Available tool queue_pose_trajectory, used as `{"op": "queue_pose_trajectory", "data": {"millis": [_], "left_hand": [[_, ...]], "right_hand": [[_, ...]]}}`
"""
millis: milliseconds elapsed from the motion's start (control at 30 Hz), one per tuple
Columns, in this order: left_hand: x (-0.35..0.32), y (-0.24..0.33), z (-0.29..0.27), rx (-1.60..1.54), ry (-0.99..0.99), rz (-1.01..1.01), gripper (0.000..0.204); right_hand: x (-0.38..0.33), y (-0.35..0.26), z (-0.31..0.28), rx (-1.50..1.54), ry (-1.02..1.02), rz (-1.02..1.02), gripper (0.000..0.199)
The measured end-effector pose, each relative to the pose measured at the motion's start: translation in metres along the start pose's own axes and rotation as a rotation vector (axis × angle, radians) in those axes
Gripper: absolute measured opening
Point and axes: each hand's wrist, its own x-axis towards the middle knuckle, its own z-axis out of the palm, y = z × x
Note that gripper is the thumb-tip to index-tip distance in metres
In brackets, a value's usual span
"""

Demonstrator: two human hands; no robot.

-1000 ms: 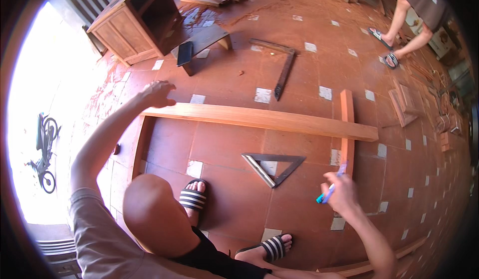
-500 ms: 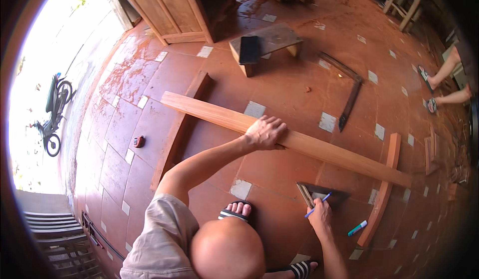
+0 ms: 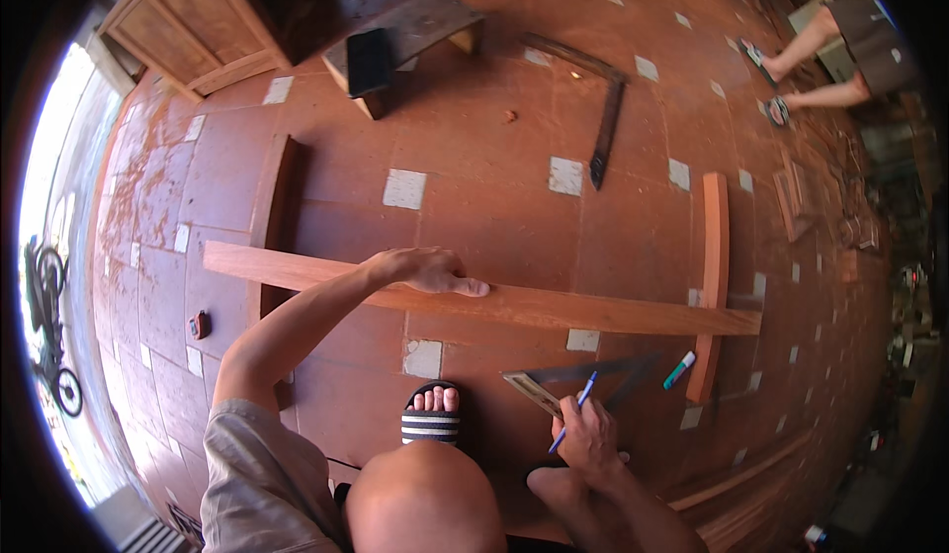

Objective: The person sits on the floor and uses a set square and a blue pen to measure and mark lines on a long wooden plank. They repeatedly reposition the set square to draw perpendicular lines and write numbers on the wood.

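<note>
Moved since one second earlier, the left hand (image 3: 430, 270) is now laid over the middle of the wooden beam (image 3: 554, 307), away from its left end; the right hand (image 3: 589, 439) has been brought to the triangular square (image 3: 534, 392). Whether the beam is gripped by the left fingers cannot be told, as their tips are hidden. By the right fingers, a blue pen (image 3: 587, 393) is held closed; whether the blurred square is gripped too cannot be told. On the tiled floor, the beam is supported across a left crosspiece (image 3: 271, 202) and a right crosspiece (image 3: 716, 232). Beside the latter, a green marker (image 3: 679, 369) is seen lying.
</note>
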Motion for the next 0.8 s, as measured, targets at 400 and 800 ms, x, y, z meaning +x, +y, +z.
{"op": "queue_pose_trajectory", "data": {"millis": [400, 800], "left_hand": [[-0.118, 0.018, 0.032, 0.261, 0.602, 0.393, 0.076], [-0.071, 0.028, 0.099, 0.504, 0.848, 0.385, 0.054]], "right_hand": [[0.135, -0.089, 0.052, 0.029, 0.124, -0.283, 0.023], [0.093, -0.049, 0.01, 0.879, 0.526, 0.235, 0.05]]}}
